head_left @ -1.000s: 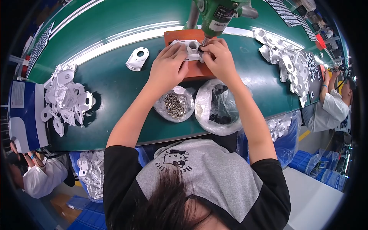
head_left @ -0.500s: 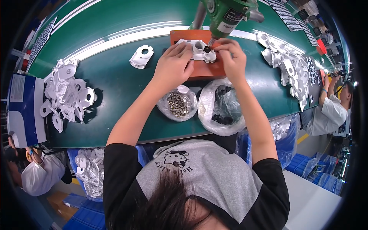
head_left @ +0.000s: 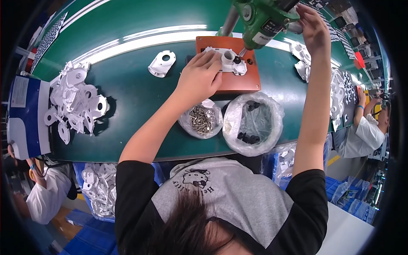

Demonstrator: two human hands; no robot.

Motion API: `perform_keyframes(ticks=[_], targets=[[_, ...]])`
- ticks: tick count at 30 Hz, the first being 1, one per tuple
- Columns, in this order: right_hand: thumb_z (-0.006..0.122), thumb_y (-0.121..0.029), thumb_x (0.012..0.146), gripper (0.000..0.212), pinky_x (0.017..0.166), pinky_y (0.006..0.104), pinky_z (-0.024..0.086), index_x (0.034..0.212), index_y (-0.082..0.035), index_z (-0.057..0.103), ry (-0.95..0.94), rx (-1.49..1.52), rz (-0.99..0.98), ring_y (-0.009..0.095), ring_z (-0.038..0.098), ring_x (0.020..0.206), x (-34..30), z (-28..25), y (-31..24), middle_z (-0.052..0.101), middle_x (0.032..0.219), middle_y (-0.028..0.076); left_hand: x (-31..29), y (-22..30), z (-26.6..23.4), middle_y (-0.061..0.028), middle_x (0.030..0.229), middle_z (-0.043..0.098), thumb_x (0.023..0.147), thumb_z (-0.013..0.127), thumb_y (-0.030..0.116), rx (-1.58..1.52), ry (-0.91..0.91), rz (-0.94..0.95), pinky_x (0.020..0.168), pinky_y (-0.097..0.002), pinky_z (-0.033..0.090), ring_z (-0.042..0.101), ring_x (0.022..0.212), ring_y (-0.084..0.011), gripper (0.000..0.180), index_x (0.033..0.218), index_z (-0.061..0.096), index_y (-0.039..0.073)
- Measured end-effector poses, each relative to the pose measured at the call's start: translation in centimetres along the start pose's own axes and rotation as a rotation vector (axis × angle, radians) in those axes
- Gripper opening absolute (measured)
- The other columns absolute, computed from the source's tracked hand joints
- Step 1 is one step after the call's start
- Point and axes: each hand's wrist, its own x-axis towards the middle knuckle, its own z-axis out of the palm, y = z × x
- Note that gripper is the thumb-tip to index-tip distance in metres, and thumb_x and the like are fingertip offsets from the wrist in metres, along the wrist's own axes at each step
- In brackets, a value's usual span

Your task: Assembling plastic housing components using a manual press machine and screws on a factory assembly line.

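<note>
At the far left stands a blue-and-white box-shaped machine (head_left: 32, 114), with a co-worker in a white top (head_left: 49, 197) below it. Beside the machine, on the dark green tabletop (head_left: 131, 114), rises a jumbled heap of white moulded plastic parts (head_left: 74, 97); more white parts (head_left: 100, 189) fill a blue-lined container below the table edge. A single white plastic part with a round hole (head_left: 162, 63) lies well apart from the heap.

Next comes the left hand (head_left: 199, 76), palm down, its fingers side by side over the left end of a white plastic housing with a round tube (head_left: 229, 56); the thumb stands apart, and whether it pinches I cannot tell. The housing lies on a flat orange block (head_left: 240, 83), a small black piece (head_left: 238, 60) seated right of its tube. Nearer the person, a clear bag of metal screws (head_left: 201, 120) sits left of a larger clear bag holding black pieces (head_left: 253, 123).

Above the housing hangs a green metal machine head (head_left: 259, 25), its pointed tip near the black piece. The right hand (head_left: 315, 27) is raised beside that head, fingers partly extended; whether it grips anything I cannot tell. Further right are another white heap (head_left: 338, 93) and a second co-worker (head_left: 366, 135).
</note>
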Motion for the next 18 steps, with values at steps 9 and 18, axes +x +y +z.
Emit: perform_keyframes(ticks=[9,18], targets=[[0.036,-0.034,0.097,0.036,0.079,0.0322,0.045,0.101,-0.006,0.059,-0.103,0.195,0.159,0.019,0.056,0.088,4.9,7.0,-2.0,0.060,0.096,0.011,0.0,0.4,-0.5,-0.0169,0.107,0.062,0.077,0.057,0.011,0.023,-0.001,-0.025,0.098,-0.0411,0.041,0.056,0.109,-0.0314,0.021,0.094,0.058,-0.002],[0.036,-0.034,0.097,0.034,0.069,0.0320,0.045,0.093,-0.007,0.057,-0.344,0.427,0.550,0.019,0.053,0.072,0.1,14.6,-9.8,0.058,0.082,0.008,-0.8,-0.3,-1.1,-0.0182,0.114,0.059,0.078,0.059,0.011,0.065,-0.012,-0.044,0.092,-0.0421,0.045,0.055,0.108,-0.0360,0.035,0.111,0.057,0.001]])
